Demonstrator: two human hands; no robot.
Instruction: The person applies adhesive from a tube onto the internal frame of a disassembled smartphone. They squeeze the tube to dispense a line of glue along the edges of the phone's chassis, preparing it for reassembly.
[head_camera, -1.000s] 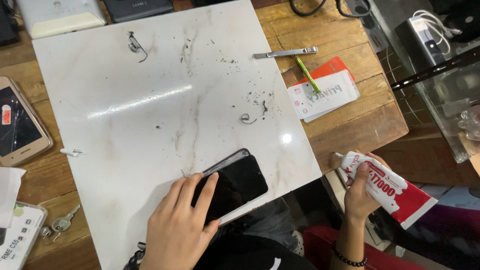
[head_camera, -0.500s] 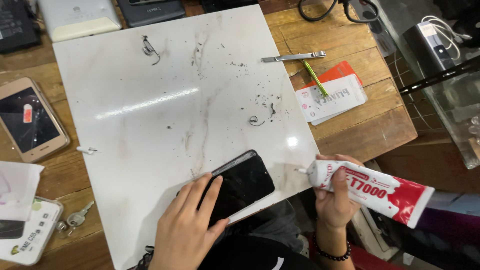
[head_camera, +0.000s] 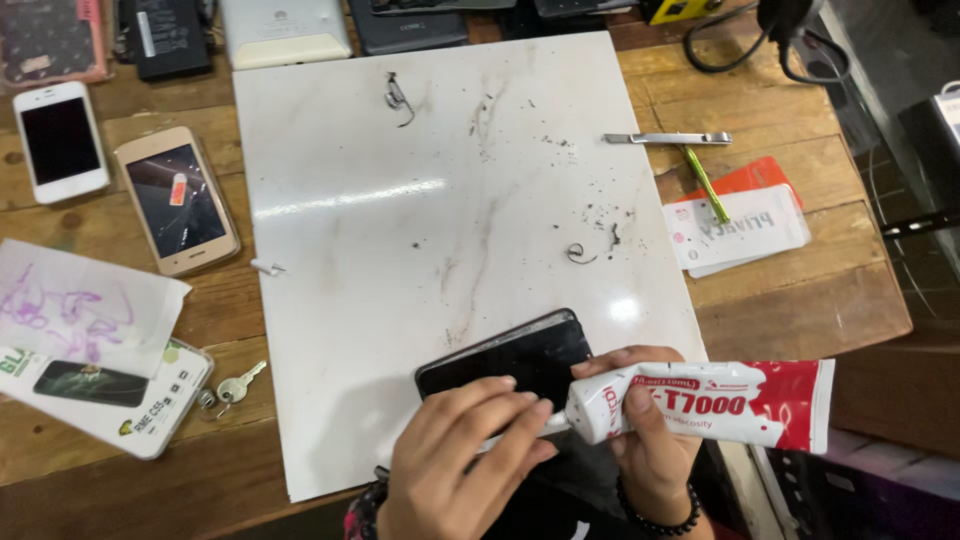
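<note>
Your black phone (head_camera: 505, 358) lies tilted at the near edge of the white marble slab (head_camera: 400, 250), its dark glass face up; your left hand (head_camera: 455, 460) rests on its near end, fingers (head_camera: 520, 430) stretched out flat over the glass and closed round nothing; whether the thumb grips the edge, you cannot tell from here. Your right hand (head_camera: 645, 440) is wrapped round a red-and-white glue tube (head_camera: 700, 403), fingers curled shut on its nozzle end; the tube lies nearly level, its nozzle pointing left and meeting your left fingertips just at the phone's near right corner; a dark bead bracelet (head_camera: 655, 520) sits on that wrist.

Further out on the slab, dark crumbs and a small curled strip (head_camera: 580, 254) lie near the right edge; a bent bit of wire (head_camera: 398, 98) sits near the far edge. The slab rests on the wooden desk (head_camera: 800, 300); to its right lie metal tweezers (head_camera: 667, 138), a thin green tool (head_camera: 705, 184) and a white packet (head_camera: 737, 228) over a red card. To the left, a gold phone (head_camera: 177, 200) and a white phone (head_camera: 60, 140) lie face up, well apart from your hands; nearer you sit a sheet of paper (head_camera: 80, 305), a boxed screen protector (head_camera: 100, 395) and a small key (head_camera: 232, 385).
</note>
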